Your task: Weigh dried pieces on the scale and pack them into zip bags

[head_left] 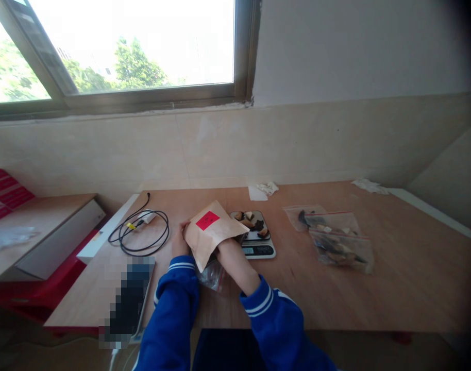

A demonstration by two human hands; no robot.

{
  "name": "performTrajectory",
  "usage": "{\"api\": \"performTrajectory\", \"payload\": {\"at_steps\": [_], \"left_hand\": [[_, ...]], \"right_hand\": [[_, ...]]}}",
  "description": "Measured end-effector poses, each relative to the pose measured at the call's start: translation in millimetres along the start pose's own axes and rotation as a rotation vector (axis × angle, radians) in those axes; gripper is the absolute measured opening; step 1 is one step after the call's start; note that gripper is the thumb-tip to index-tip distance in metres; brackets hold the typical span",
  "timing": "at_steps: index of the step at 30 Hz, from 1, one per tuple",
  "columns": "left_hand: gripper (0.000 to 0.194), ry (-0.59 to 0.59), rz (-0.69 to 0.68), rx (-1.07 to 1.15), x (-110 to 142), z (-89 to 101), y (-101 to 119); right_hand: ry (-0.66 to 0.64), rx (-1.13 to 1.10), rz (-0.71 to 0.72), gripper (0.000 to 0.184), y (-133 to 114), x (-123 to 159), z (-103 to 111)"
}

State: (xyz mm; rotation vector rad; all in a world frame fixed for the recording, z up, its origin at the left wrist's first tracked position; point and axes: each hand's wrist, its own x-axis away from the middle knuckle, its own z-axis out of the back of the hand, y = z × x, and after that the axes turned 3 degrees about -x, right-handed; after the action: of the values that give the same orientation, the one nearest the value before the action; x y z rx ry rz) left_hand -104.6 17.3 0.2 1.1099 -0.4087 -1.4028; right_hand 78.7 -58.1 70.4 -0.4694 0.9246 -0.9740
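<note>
A brown paper envelope (pixel 210 231) with a red label (pixel 207 220) is held up over the wooden table (pixel 393 288). My left hand (pixel 179 241) grips its left edge, fingers closed. My right hand (pixel 230 252) reaches in under its open lower right side; its fingers are hidden behind the paper. A clear plastic bag (pixel 211 275) hangs below the envelope between my wrists. Just behind stands a small digital scale (pixel 258 246) with several dark and pale pieces (pixel 251 221) on its pan.
Two clear zip bags (pixel 336 239) of similar pieces lie to the right. A coiled black cable with a white charger (pixel 140 229) lies left, a phone (pixel 129 299) near the front edge. Crumpled tissues (pixel 266 188) sit by the wall. A lower side table (pixel 42 216) stands at left.
</note>
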Motion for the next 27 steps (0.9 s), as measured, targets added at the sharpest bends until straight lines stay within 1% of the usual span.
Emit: {"api": "performTrajectory", "payload": {"at_steps": [3, 6, 8, 11, 14, 17, 19, 20, 23, 25, 27], "left_hand": [[0.038, -0.005, 0.001, -0.008, 1, 0.5, 3], [0.04, -0.006, -0.001, 0.0, 2, 0.4, 5], [0.04, -0.003, -0.007, 0.02, 2, 0.1, 4], [0.04, -0.005, -0.008, 0.032, 1, -0.3, 3], [0.04, 0.002, 0.001, 0.009, 0, -0.7, 2], [0.038, 0.023, -0.006, -0.016, -2, -1.6, -1], [0.039, 0.029, -0.015, -0.05, -4, -2.3, -4], [0.039, 0.032, -0.017, -0.073, -5, -2.7, -6], [0.041, 0.058, 0.015, -0.168, -7, -3.9, -11], [0.039, 0.077, 0.041, -0.231, -9, -4.8, -13], [0.038, 0.08, 0.059, -0.281, -10, -5.6, -15]], "right_hand": [[-0.038, 0.167, -0.046, 0.025, -7, 3, 10], [-0.03, 0.269, 0.016, 0.017, -13, 5, 22], [-0.004, 0.21, 0.056, 0.019, -16, 7, 30], [0.02, 0.02, 0.067, 0.025, -17, 11, 41], [0.063, -0.168, 0.093, 0.026, -20, 19, 54], [0.177, -0.296, 0.095, 0.023, -15, 27, 68], [0.298, -0.352, 0.026, 0.024, -1, 30, 77], [0.367, -0.377, -0.023, 0.026, 10, 30, 81], [0.548, -0.449, -0.156, 0.036, 56, 24, 91], [0.612, -0.449, -0.214, 0.04, 92, 16, 97], [0.608, -0.417, -0.254, 0.042, 123, 6, 102]]}}
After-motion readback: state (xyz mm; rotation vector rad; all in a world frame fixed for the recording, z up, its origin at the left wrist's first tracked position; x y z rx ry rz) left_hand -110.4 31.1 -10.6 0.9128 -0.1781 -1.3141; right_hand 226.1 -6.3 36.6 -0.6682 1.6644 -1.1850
